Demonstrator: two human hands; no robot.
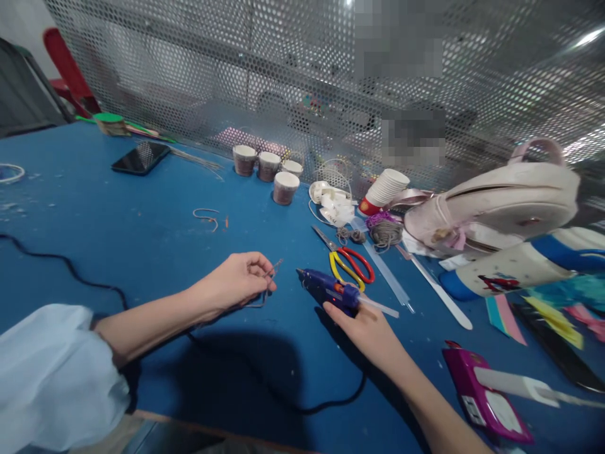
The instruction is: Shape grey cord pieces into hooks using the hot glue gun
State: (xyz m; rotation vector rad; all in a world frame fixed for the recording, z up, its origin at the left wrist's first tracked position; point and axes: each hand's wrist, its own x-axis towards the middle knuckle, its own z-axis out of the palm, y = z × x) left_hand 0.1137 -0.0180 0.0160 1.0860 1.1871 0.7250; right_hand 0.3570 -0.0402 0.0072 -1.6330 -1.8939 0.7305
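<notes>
My left hand (239,279) is closed in a pinch on a thin bent wire piece (270,277) held just above the blue table (142,239). My right hand (366,328) grips a blue hot glue gun (328,289) with a clear glue stick poking out of its back. The gun's nozzle points left toward the wire, a short gap away. Its black cord (265,384) runs under my arms and off to the left.
Red and yellow scissors (350,263) lie just behind the glue gun, with loose glue sticks (387,274) beside them. Paper cups (269,167), a phone (140,157), thread, a pink bag (496,205) and a magenta box (482,394) crowd the back and right. A perforated metal screen stands behind.
</notes>
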